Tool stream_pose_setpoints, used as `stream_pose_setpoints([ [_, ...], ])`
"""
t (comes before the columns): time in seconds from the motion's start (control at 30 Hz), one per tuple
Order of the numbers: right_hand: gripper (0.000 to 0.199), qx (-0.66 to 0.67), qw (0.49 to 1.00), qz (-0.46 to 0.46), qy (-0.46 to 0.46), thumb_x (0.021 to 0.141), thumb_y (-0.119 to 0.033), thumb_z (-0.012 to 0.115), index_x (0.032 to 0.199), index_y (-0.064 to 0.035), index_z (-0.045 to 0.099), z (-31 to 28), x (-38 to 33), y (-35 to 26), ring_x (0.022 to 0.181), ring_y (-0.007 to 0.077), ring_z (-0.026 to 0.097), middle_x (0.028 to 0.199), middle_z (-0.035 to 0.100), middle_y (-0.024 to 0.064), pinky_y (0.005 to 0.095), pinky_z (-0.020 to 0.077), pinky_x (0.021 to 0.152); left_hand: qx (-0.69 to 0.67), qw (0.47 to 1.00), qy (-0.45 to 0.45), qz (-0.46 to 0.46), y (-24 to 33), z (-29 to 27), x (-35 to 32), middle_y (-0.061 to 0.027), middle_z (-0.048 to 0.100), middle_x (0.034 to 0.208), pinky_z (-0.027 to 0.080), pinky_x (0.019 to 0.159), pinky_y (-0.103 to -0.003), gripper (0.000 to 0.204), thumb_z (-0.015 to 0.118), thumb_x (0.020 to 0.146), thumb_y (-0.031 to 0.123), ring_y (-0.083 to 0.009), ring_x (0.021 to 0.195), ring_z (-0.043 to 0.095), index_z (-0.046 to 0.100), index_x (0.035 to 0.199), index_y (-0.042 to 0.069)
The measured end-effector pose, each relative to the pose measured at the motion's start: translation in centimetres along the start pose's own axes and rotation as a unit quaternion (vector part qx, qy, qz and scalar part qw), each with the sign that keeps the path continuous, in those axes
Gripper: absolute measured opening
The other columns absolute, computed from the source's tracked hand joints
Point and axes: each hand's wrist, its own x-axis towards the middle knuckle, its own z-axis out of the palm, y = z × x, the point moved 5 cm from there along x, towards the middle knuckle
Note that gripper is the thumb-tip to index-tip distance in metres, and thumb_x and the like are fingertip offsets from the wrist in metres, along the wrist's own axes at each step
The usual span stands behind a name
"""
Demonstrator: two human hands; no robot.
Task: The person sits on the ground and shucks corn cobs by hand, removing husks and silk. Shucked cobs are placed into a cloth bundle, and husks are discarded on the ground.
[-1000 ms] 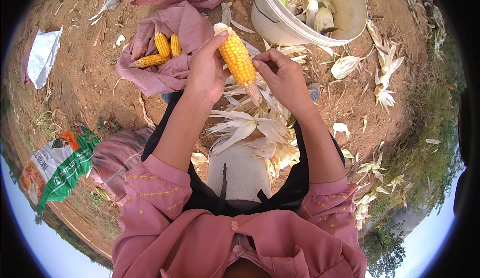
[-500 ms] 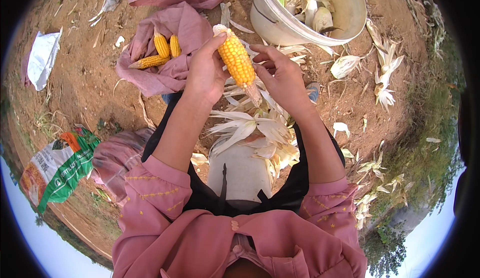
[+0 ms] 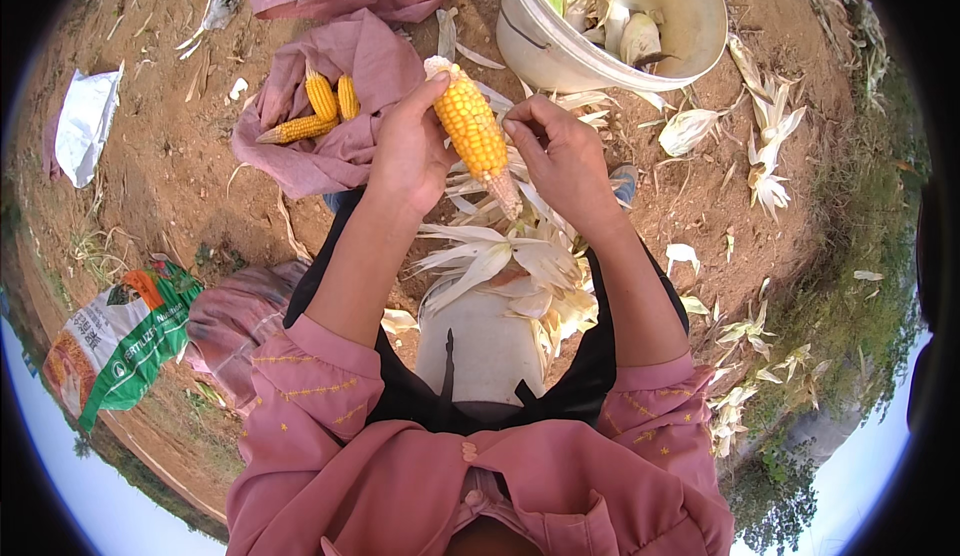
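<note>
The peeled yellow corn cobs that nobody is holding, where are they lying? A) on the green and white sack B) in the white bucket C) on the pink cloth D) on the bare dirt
C: three peeled cobs lie together on the pink cloth, left of the left hand.

Husked yellow corn cob (image 3: 473, 132), tilted, tip downward, above pale husks (image 3: 510, 266)

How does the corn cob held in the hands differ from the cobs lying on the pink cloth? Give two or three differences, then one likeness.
The held cob is raised between the left hand and right hand; the cobs on the cloth lie untouched. The held cob looks thicker and brighter yellow; the cloth cobs look slimmer and more orange. The held cob tilts steeply; the cloth cobs lie flat on the pink cloth. All are husked.
</note>
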Motion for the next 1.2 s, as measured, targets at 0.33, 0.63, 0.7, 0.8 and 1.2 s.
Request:
stream_pose_setpoints([
  [0.33,0.016,-0.059,0.996,0.051,0.044,0.083,-0.014,0.057,0.096,-0.0053,0.057,-0.8,0.0,2.0,0.075,0.0301,0.062,0.081,0.063,0.0148,0.0394,0.0473,0.069,-0.032,0.999,0.04,0.017,0.5,0.0,-0.5,-0.0097,0.055,0.107,0.044,0.091,-0.042,0.028,0.052,0.09,0.024,-0.0226,0.101,0.054,0.048,0.11,0.005],
  [0.63,0.04,0.066,0.98,0.15,-0.109,0.08,-0.025,0.07,0.105,0.0031,0.057,0.6,-0.4,1.8,0.08,0.02,0.064,0.089,0.065,0.0125,0.0323,0.0503,0.069,-0.106,0.994,0.037,0.017,0.4,-0.5,0.1,-0.0148,0.05,0.106,0.044,0.094,-0.046,0.033,0.056,0.089,0.023,-0.0261,0.102,0.051,0.045,0.108,-0.001],
  [0.7,0.042,0.107,0.981,0.135,-0.088,0.079,-0.027,0.071,0.103,0.0034,0.058,0.6,-0.2,1.3,0.079,0.0171,0.062,0.086,0.065,0.0101,0.0309,0.0494,0.067,-0.107,0.993,0.037,0.018,0.4,-0.7,0.2,-0.0152,0.05,0.107,0.045,0.094,-0.046,0.033,0.056,0.089,0.023,-0.0266,0.102,0.051,0.045,0.108,-0.001],
  [0.8,0.038,0.118,0.981,0.14,-0.071,0.079,-0.027,0.072,0.099,0.0031,0.06,0.2,0.1,0.1,0.075,0.0127,0.059,0.082,0.064,0.0069,0.0269,0.0478,0.066,-0.109,0.993,0.045,0.018,0.4,-0.7,0.1,-0.0156,0.05,0.107,0.045,0.093,-0.046,0.033,0.056,0.089,0.023,-0.027,0.104,0.051,0.045,0.109,-0.001],
  [1.2,0.021,0.05,0.99,0.115,-0.056,0.079,-0.021,0.069,0.086,-0.0011,0.064,0.2,-0.1,1.5,0.067,0.0143,0.06,0.076,0.066,0.0063,0.0285,0.0474,0.06,-0.107,0.993,0.048,0.015,0.4,-0.4,0.0,-0.0172,0.051,0.108,0.047,0.092,-0.046,0.034,0.057,0.089,0.024,-0.0294,0.104,0.053,0.045,0.108,-0.002],
])
